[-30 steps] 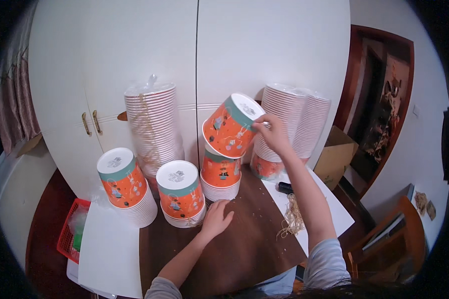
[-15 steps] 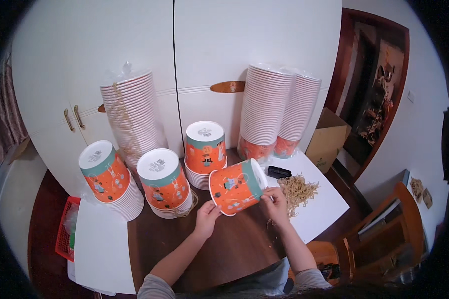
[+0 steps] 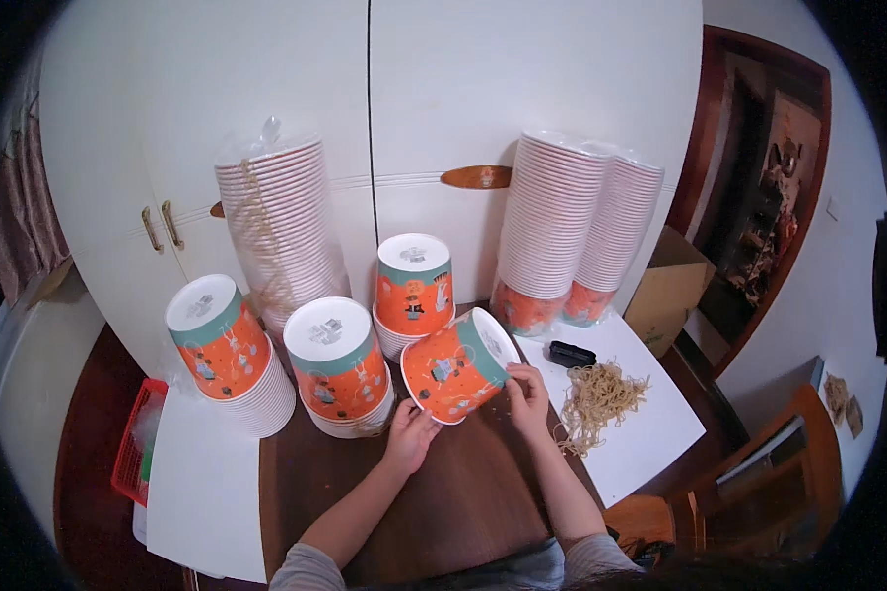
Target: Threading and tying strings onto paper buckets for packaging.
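Note:
An orange and green paper bucket (image 3: pixel 453 369) is held tilted over the brown tabletop, its white base facing up and to the right. My left hand (image 3: pixel 411 440) is closed on its white rim at the lower left. At the base end, my right hand (image 3: pixel 528 402) grips the edge, thumb and fingers closed on it. Just left of the held bucket stands an upside-down stack of matching buckets (image 3: pixel 337 379). Another upside-down stack (image 3: pixel 414 295) is behind it, and a third stack (image 3: pixel 225 345) leans at the far left.
Tall wrapped bucket stacks stand at the back left (image 3: pixel 281 227) and back right (image 3: pixel 552 217). Right of my hands lie a pile of tan rubber bands (image 3: pixel 601 404) and a black case (image 3: pixel 572 354). A wooden chair (image 3: pixel 788 463) stands at the right, a red basket (image 3: pixel 133 443) at the left.
The held bucket has moved slightly left, closer to the middle stack, with its base turned a little more toward me. Both hands stay on it. The whole view has shifted slightly.

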Action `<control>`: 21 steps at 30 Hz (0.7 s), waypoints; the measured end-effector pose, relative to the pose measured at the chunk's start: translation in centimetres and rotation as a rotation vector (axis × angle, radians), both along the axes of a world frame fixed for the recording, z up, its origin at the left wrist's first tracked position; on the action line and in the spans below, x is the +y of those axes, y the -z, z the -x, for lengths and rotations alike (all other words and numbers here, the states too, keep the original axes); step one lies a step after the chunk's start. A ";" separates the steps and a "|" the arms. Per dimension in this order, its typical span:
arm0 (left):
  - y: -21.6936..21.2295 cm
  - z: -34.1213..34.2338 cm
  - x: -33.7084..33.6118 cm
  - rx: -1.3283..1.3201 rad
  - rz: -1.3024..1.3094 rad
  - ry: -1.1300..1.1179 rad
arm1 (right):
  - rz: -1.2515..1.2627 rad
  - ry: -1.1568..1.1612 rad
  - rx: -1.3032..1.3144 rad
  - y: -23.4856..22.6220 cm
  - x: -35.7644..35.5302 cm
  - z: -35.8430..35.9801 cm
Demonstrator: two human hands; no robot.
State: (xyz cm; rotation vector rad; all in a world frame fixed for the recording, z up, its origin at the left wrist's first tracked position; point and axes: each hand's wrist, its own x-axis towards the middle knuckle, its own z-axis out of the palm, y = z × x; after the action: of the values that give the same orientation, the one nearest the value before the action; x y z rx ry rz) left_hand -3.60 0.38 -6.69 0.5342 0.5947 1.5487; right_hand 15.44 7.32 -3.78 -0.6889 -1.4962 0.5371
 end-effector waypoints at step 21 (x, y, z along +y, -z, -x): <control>1.5 -0.9 -1.2 0.357 -0.150 0.091 | -0.153 0.007 -0.439 2.0 -4.5 3.4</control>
State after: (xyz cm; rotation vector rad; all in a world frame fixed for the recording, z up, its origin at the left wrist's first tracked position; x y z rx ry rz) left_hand -2.71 -0.84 -8.23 0.9514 0.7166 1.4280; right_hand 12.08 2.82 -5.74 -0.7201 -1.9209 0.2693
